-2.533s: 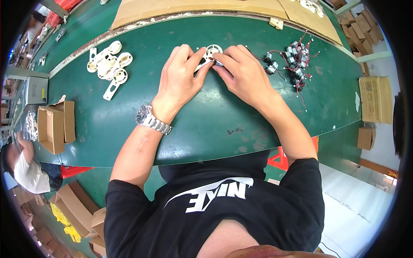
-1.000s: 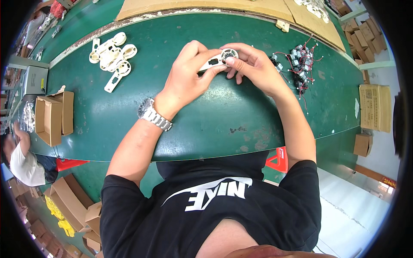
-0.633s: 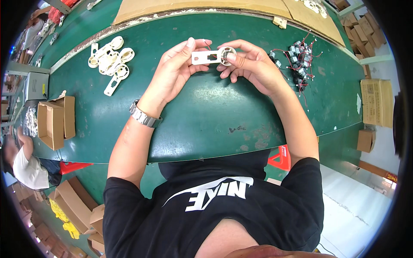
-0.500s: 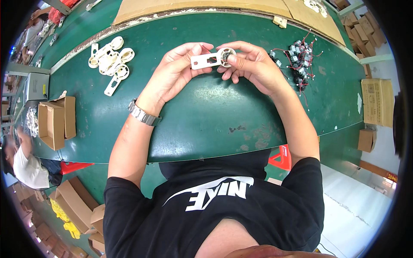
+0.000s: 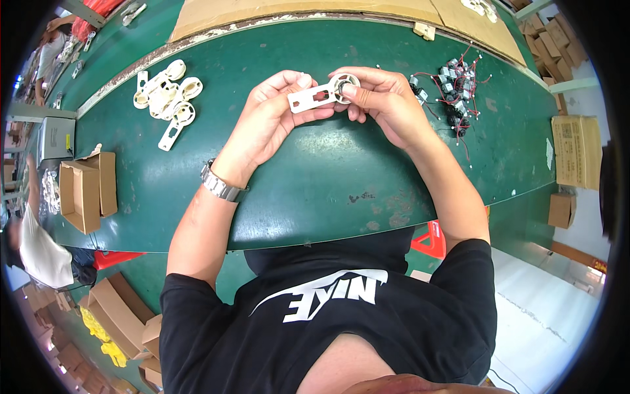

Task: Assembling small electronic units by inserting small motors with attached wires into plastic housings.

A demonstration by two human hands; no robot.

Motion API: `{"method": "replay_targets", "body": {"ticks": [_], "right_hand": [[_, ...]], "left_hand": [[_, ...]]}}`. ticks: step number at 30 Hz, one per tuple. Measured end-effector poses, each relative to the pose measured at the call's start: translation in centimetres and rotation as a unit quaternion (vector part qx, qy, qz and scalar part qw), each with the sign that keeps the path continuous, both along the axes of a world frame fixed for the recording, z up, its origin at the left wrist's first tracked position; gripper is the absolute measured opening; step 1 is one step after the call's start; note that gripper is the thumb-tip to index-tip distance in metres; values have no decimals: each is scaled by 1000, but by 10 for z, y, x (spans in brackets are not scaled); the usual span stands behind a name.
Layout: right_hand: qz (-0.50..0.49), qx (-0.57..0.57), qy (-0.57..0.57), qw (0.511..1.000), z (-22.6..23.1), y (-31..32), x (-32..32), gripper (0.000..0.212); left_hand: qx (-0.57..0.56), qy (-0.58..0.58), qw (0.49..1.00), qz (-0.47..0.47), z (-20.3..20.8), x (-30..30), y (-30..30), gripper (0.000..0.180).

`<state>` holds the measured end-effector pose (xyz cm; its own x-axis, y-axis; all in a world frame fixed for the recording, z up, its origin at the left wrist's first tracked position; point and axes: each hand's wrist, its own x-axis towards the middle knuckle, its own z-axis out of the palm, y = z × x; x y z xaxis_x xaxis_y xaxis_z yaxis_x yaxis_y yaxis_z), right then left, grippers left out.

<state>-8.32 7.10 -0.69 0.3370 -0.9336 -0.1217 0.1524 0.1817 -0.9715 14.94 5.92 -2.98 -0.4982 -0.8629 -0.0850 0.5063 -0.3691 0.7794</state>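
Note:
Between my hands, above the table, is a white plastic housing (image 5: 310, 98) with a round ring end and a flat arm with cut-outs. My right hand (image 5: 388, 104) grips the ring end, its thumb pressed on a small dark part (image 5: 342, 88) inside the ring. My left hand (image 5: 270, 108) is closed around the flat arm, fingers behind it and thumb raised at its upper edge. Several similar white housings (image 5: 169, 97) lie piled to the left. At the right sits a heap of small motors (image 5: 459, 85) with red and black wires.
Green table (image 5: 315, 177) under my hands. An open cardboard box (image 5: 80, 196) and a grey metal box (image 5: 58, 138) stand at its left. Along the far edge lies cardboard sheeting (image 5: 308, 8). A carton (image 5: 577, 151) is beyond the right end. Another person (image 5: 42, 253) sits at far left.
The housing's flat arm has tilted down slightly at its left end. My left thumb has risen to its upper edge, and the red wire seen there is out of sight.

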Motion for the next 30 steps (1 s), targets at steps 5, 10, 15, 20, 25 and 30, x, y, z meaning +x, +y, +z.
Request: {"method": "replay_targets", "body": {"ticks": [5, 10, 15, 20, 25, 30], "right_hand": [[-54, -46, 20, 997, -8, 1, 2, 23], [-83, -39, 34, 995, -8, 5, 15, 20], [-75, -52, 36, 995, -4, 7, 15, 20], [-64, -28, 75, 995, -5, 6, 11, 22], [-6, 21, 27, 999, 7, 2, 6, 37], [55, -48, 102, 992, 4, -1, -3, 36]], "left_hand": [[7, 8, 1000, 11, -1, -8, 5, 17], [7, 11, 999, 44, -1, -9, 6, 18], [12, 6, 999, 45, 2, -10, 10, 17], [11, 8, 999, 37, -3, -10, 10, 14], [30, 43, 998, 38, -6, -2, 2, 19], [42, 49, 998, 27, -5, -1, 4, 19]]}}
